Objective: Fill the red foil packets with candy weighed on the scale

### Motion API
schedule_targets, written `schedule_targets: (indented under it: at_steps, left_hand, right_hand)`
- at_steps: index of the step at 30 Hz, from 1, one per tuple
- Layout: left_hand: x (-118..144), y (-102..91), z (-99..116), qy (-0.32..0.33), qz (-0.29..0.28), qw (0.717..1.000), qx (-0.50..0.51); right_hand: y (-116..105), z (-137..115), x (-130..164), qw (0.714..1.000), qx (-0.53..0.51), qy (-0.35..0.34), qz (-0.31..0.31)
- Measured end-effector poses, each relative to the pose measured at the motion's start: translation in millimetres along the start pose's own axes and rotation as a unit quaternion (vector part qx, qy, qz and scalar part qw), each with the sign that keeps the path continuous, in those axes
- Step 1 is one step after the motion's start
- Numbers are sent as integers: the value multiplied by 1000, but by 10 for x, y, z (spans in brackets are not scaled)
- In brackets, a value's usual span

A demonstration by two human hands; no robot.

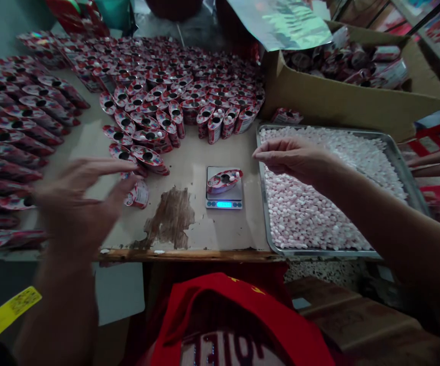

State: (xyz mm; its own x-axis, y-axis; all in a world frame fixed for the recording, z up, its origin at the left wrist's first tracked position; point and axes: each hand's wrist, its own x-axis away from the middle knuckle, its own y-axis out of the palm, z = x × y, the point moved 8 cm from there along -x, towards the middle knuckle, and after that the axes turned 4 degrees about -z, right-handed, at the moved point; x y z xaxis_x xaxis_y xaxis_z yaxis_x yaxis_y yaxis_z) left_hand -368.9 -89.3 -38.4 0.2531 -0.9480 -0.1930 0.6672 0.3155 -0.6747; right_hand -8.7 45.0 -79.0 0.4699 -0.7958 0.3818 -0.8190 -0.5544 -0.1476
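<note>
I see my left hand [77,203] spread loose and blurred beside a tipped pouch [138,193] on the surface [189,152]. My right hand [294,157] hovers, fingers lightly curled, over the candy tray [399,162]. On the scale [224,195] a pouch on the scale [224,180] lies lengthwise left to right.

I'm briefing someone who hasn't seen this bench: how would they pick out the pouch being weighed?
Start at the metal tray of small pink and white candies on the right of the table. Just left of it sits a small digital scale with a lit blue display. The pouch lies on its platform, the only red pouch set alone, apart from the massed rows behind and to the left.
</note>
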Motion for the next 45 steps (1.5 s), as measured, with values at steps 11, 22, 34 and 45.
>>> schedule_targets:
  at_steps: [11, 22, 34, 45]
  left_hand:
    - [83, 1437, 508, 49, -135, 988, 55]
    - [-1, 1735, 862, 273, -113, 955, -16]
    - [39, 1553, 615, 253, -88, 963, -25]
    - [54, 1158, 434, 182, -52, 981, 34]
  right_hand:
    - [372, -140, 40, 868, 475, -125, 79]
    - [447, -111, -61, 850, 495, -175, 34]
    - [689, -161, -116, 869, 456, -193, -14]
    - [774, -211, -229, 961, 243, -115, -69]
